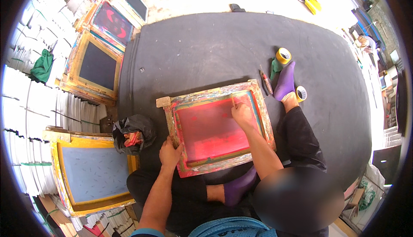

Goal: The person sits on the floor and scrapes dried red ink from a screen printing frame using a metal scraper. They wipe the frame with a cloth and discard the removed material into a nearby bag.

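Observation:
A paint-stained wooden screen-printing frame (217,91) lies slightly tilted on the dark surface before me. Its mesh (211,144) is red, brighter along the near part. My left hand (171,153) is closed around the frame's left bar, thumb on top. Across the frame reaches my right hand (242,113), bent over the mesh near the far right corner. Its fingers are pinched together, with a small tan bit at their tips that is too small to name. Past the right bar lies a slim red-and-dark hand tool (266,81).
Two yellow tape rolls (280,59) and a green scrap (275,68) lie around my purple-socked foot (285,82). A black plastic bag (146,127) with red crumpled scraps sits left. More screen frames (72,146) lean along the left, beside white paper stacks (38,103).

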A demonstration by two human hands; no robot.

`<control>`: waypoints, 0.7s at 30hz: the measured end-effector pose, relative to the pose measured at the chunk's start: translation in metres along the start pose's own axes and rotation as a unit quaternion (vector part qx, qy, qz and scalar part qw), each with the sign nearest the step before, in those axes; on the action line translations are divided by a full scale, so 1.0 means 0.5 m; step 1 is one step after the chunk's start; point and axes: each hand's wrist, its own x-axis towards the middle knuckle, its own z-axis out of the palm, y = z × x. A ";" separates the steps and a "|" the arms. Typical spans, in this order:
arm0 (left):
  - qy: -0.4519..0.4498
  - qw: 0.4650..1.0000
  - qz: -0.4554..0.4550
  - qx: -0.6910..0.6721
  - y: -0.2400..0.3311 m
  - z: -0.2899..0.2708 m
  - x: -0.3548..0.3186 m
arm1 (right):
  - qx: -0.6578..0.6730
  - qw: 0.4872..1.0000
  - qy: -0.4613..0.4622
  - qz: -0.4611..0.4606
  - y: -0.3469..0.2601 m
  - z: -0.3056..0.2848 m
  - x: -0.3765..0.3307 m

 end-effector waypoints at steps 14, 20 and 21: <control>0.001 1.000 0.006 0.025 0.021 0.011 -0.004 | 0.360 0.903 -0.103 -0.210 0.114 -0.020 0.089; 0.031 0.998 0.006 0.048 0.005 0.008 -0.021 | 0.184 0.972 0.024 -0.142 0.122 -0.087 0.016; 0.035 0.998 0.012 0.045 0.000 0.008 -0.022 | 0.153 0.978 0.036 -0.139 0.132 -0.102 0.010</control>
